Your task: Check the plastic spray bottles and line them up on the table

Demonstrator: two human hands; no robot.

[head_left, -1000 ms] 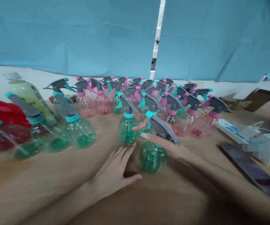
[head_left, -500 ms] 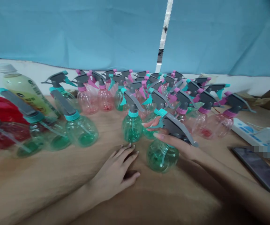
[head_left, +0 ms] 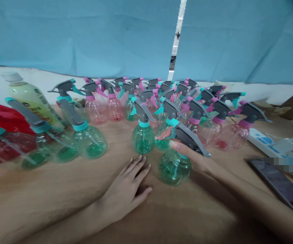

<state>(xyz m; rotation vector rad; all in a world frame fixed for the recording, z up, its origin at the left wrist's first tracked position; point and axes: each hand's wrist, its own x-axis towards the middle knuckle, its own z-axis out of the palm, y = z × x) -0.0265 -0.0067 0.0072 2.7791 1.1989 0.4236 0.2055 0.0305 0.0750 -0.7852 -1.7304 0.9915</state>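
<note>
My right hand (head_left: 187, 149) is wrapped round the neck of a green spray bottle (head_left: 174, 169) with a grey and teal trigger head, its fingers pointing left below the trigger. Flat on the wooden table (head_left: 167, 220) lies my left hand (head_left: 128, 186), fingers spread and holding nothing. Just beyond its fingertips stands another green spray bottle (head_left: 143, 139). Behind the held bottle is a further green spray bottle (head_left: 163, 135), partly covered by my right fingers. To the left, a green spray bottle (head_left: 90, 142) stands beside others like it.
Several pink spray bottles (head_left: 238, 134) and green ones crowd the back. At left are a drink bottle (head_left: 31, 98) with a white cap and a red bag (head_left: 4, 118). A phone (head_left: 278, 183) and a white power strip (head_left: 266, 140) lie at right, before a blue cloth (head_left: 85, 40).
The view has shifted slightly. My right hand stays on the green spray bottle, and my left hand rests in the same place on the table.
</note>
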